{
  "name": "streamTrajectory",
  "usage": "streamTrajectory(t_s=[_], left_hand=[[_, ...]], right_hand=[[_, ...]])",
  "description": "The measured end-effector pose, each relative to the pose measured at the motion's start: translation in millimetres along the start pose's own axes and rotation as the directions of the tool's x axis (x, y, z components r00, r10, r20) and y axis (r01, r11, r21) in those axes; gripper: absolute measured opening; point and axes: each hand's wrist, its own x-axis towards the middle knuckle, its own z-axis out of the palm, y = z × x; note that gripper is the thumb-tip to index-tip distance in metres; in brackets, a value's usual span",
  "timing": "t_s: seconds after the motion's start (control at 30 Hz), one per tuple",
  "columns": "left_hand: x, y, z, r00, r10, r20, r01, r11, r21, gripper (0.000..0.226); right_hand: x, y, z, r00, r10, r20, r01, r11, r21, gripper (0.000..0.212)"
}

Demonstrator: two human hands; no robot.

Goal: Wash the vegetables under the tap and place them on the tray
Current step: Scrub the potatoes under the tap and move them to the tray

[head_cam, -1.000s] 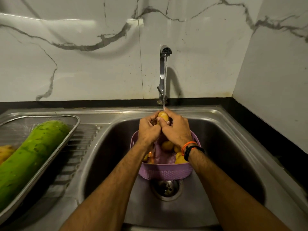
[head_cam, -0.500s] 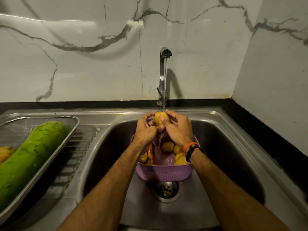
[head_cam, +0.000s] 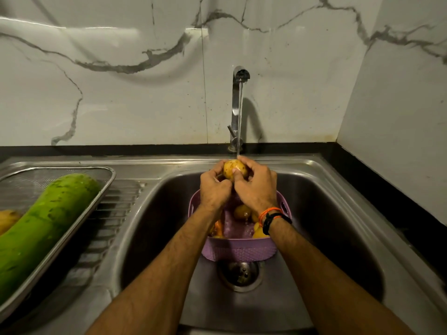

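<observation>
A yellow potato (head_cam: 234, 168) sits under the running stream from the tap (head_cam: 238, 105). My left hand (head_cam: 214, 191) and my right hand (head_cam: 257, 187) both grip it, thumbs on its near face. Below them a purple basket (head_cam: 239, 250) stands in the sink (head_cam: 338, 226) and holds more potatoes (head_cam: 242, 211) and a carrot (head_cam: 218, 227), partly hidden by my forearms. On the drainboard at the left, a steel mesh tray (head_cam: 106, 187) carries a long green gourd (head_cam: 46, 226) and a yellow vegetable (head_cam: 8, 220).
The drain (head_cam: 240, 274) lies just in front of the basket. A ribbed drainboard (head_cam: 116, 213) runs between tray and basin. Marble walls close off the back and right; a black counter strip (head_cam: 387, 189) edges the sink.
The potato has turned between my hands and more of it shows above my fingers. Both hands stay under the stream.
</observation>
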Motion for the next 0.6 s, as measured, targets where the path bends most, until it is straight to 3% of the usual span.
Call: streamTrajectory(t_s=[0.13,0.3,0.43,0.5,0.6], left_hand=[[3.1,-3.1,-3.4,1.0,-0.016,0.026,0.015,0.999,0.028,0.051],[-0.7,2.0,1.2,0.996,-0.024,-0.087,0.025,1.0,0.011,0.052],[-2.3,5.7,-3.8,0.999,0.043,-0.004,-0.042,0.995,0.085,0.052],[-2.1,6.6,-3.8,0.998,0.042,-0.04,-0.039,0.996,0.077,0.05],[-2.3,4.9,-0.2,0.992,-0.017,-0.128,0.016,1.0,-0.006,0.053]], right_hand=[[2.1,1.2,-8.7,0.991,0.012,0.132,-0.006,0.999,-0.048,0.049],[-4.3,-3.3,-0.4,0.999,-0.012,-0.042,0.011,1.0,-0.022,0.044],[-3.8,-5.3,-1.8,0.998,-0.034,0.05,0.037,0.997,-0.066,0.049],[-3.1,-4.7,-0.9,0.996,-0.053,0.066,0.057,0.997,-0.056,0.05],[-6.1,-6.7,0.3,0.999,-0.047,-0.02,0.046,0.998,-0.03,0.047]])
